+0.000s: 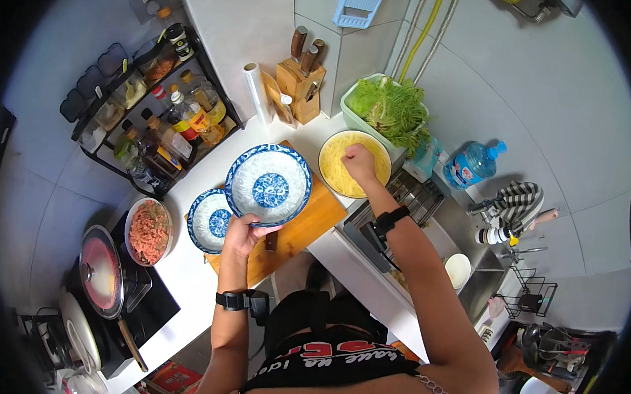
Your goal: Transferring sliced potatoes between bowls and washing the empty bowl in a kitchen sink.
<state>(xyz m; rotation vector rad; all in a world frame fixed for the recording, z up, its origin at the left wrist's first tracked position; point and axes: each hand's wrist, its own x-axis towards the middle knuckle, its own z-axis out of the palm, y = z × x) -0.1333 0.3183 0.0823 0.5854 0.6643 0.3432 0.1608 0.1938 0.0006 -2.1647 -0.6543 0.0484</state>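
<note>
My left hand grips the near rim of a blue-and-white patterned bowl, thumb inside the rim. The bowl is held tilted, its bare inside facing up. Partly behind it, a second blue-and-white bowl rests at the left edge of a wooden cutting board. Over a round bowl of yellow noodles, my right hand has its fingers curled down at the strands. Its fingertips are hidden, so whether it pinches any noodles cannot be told. A brown knife handle shows on the board.
A bowl of minced meat stands by a lidded pan on the black cooktop. Behind are a seasoning rack, a knife block and a tub of leafy greens. The sink lies right.
</note>
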